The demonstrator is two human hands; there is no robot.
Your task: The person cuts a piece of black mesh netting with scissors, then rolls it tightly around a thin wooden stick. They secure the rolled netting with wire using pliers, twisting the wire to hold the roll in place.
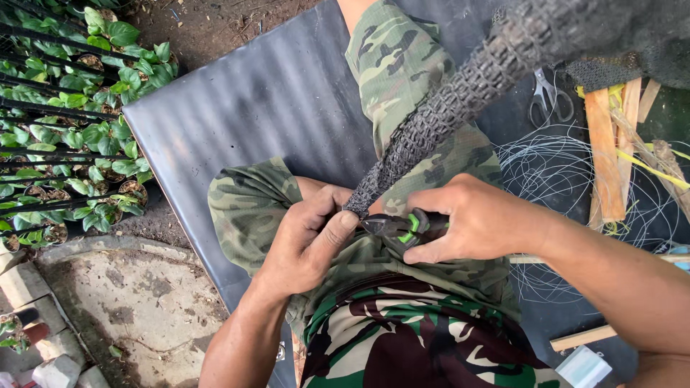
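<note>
Where left hand (307, 241) pinches, net (445, 108) meets pliers (402, 228)

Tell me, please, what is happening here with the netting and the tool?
A seated person in camouflage clothing pinches the tip of a rolled black mesh netting strip with the left hand. The right hand grips black pliers with green handles, their nose pointing at that pinched end. Beside the person's leg on the dark sheet lie loose coils of thin pale wire, grey scissors and some wooden sticks.
</note>
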